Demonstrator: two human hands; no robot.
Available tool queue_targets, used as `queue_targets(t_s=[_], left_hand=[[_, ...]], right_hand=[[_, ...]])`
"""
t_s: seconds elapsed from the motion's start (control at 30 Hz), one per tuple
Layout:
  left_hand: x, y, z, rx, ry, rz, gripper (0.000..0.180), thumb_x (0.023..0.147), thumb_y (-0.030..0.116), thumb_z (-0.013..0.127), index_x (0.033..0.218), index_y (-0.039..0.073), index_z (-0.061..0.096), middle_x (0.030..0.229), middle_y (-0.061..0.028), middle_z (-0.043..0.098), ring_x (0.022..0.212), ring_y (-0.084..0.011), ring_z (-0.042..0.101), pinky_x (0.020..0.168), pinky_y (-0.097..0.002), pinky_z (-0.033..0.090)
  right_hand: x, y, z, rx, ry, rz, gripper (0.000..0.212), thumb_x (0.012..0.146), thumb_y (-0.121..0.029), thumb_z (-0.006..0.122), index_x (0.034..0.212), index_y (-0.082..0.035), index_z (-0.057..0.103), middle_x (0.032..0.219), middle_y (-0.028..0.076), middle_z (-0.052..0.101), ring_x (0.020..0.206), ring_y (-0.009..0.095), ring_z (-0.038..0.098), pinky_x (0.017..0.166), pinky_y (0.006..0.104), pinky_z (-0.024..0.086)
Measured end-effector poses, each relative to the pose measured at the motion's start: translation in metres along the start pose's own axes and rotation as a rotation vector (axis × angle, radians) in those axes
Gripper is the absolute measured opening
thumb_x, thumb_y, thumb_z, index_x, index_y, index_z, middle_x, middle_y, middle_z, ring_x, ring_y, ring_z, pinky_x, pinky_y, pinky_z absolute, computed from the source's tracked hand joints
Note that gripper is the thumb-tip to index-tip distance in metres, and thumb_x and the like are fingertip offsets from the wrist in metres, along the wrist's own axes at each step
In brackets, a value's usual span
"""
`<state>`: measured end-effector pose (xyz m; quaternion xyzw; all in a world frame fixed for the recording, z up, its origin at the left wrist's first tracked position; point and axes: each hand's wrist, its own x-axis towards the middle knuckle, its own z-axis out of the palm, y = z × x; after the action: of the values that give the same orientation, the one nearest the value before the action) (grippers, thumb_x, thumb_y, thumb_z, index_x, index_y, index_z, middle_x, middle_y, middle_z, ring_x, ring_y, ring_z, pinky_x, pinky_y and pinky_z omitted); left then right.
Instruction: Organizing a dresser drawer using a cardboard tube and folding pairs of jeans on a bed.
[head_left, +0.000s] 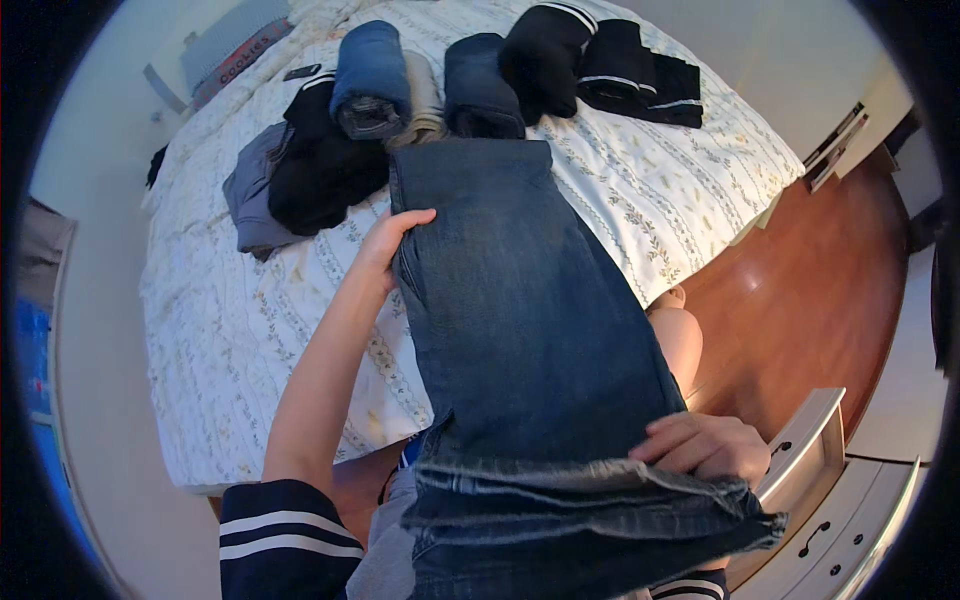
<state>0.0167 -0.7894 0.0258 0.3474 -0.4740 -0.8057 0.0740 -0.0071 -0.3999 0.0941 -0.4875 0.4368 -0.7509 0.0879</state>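
A pair of dark blue jeans, folded lengthwise, stretches from the bed toward me. Its far end lies on the bed, and the near end is doubled back in loose layers close to my body. My left hand grips the left edge of the jeans, thumb on top and the other fingers hidden underneath. At the near right, my right hand has its fingers curled on the doubled layers of the jeans.
On the patterned bed lie rolled blue jeans, a beige roll, a dark roll, several black garments and grey folded clothing. An open drawer stands at lower right beside the wooden floor.
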Motion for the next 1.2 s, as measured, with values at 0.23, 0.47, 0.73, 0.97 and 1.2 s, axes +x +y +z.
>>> queue_targets(t_s=[0.23,0.47,0.73,0.97,1.2], left_hand=[[0.006,0.047,0.012,0.02,0.021,0.344,0.039,0.082,0.006,0.065,0.118,-0.003,0.055,0.106,-0.0162,0.064,0.086,-0.0253,0.068,0.076,-0.037,0.057],[0.059,0.13,0.034,0.107,-0.12,0.5,0.04,0.082,0.01,0.066,0.119,-0.002,0.055,0.107,-0.0159,0.066,0.095,-0.0255,0.066,0.082,-0.0373,0.053],[0.04,0.055,0.018,1.393,0.107,1.358,0.067,0.076,0.014,0.073,0.137,0.008,0.047,0.142,-0.0242,0.042,0.134,-0.0384,0.038,0.107,-0.0426,0.037],[-0.085,-0.074,-0.007,1.58,-0.879,0.945,0.064,0.075,0.011,0.064,0.137,0.018,0.052,0.148,-0.0122,0.04,0.139,-0.0321,0.034,0.113,-0.0524,0.026],[-0.104,-0.088,-0.027,1.293,-1.026,0.689,0.082,0.082,0.053,0.064,0.142,0.003,0.039,0.145,-0.0158,0.042,0.137,-0.0324,0.037,0.114,-0.051,0.025]], right_hand=[[0.009,0.024,0.001,0.038,-0.114,-0.108,0.028,0.09,-0.024,0.056,0.072,-0.003,0.052,0.081,0.025,0.069,0.075,0.04,0.069,0.08,0.0484,0.049],[0.02,0.048,0.013,-0.358,-0.136,0.147,0.022,0.083,-0.019,0.064,0.072,-0.008,0.049,0.094,0.018,0.071,0.102,0.035,0.065,0.103,0.0486,0.034],[-0.025,0.099,0.01,-0.379,-0.111,0.486,0.033,0.075,-0.024,0.078,0.081,-0.008,0.049,0.105,0.014,0.07,0.114,0.036,0.06,0.109,0.0541,0.027],[-0.03,0.089,0.014,-0.582,-0.236,0.36,0.029,0.076,-0.02,0.072,0.097,-0.008,0.056,0.11,0.015,0.068,0.11,0.031,0.063,0.106,0.0519,0.033],[-0.02,0.089,-0.007,-0.689,-0.507,0.339,0.029,0.069,-0.013,0.069,0.096,-0.004,0.063,0.101,0.012,0.067,0.097,0.03,0.065,0.097,0.0495,0.047]])
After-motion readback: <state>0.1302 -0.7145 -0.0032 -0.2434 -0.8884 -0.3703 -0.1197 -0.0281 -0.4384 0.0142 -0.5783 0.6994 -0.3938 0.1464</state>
